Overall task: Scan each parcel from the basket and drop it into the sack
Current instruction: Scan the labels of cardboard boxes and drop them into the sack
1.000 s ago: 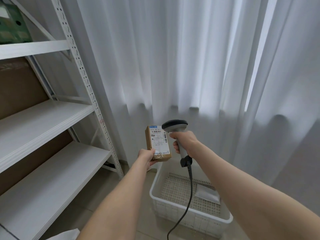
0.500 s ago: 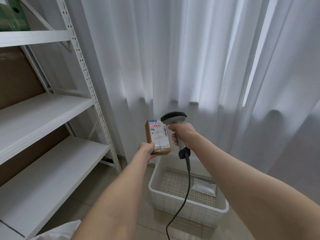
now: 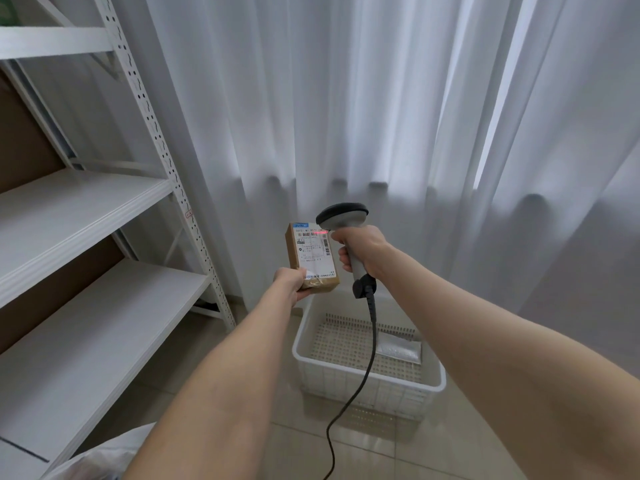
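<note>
Two hands are hovering above the basket [image 3: 408, 388]: left hand [image 3: 289, 284] gripping the brown parcel [image 3: 294, 252] by its lower end, right hand [image 3: 362, 249] clasping the scanner [image 3: 343, 218] beside the label [image 3: 313, 249]; the cable [image 3: 372, 341] is hanging across the basket, beside a silver pouch [image 3: 398, 351]

Brown parcel [image 3: 311, 258] with white label, grey scanner [image 3: 344, 233], white perforated basket [image 3: 367, 370].

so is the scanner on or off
On: a red line from the barcode scanner lies across the label top on the cardboard parcel.
</note>
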